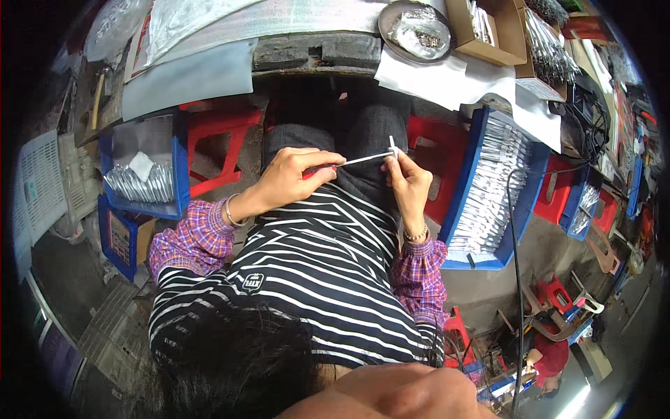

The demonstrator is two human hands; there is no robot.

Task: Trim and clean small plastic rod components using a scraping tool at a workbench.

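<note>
Head view: my left grip (296, 176) is closed around the red handle (318, 170) of a slim metal rod (359, 161) above my lap (366, 129); my right grip (407, 176) pinches a narrow pale strip (392, 144) at its far end. The rod's long axis runs left to right, pointing right and slightly far. Blue trays (462, 181) of silvery pieces (488, 188) flank me, beside red stools (216, 126). Far off, the bench (317, 52) carries a round plate (386, 40) and cartons (499, 50).

Red-handled tool (359, 160), slender pale shaft slanting up rightward, its far end at a short, near-upright white strip (391, 142)
</note>
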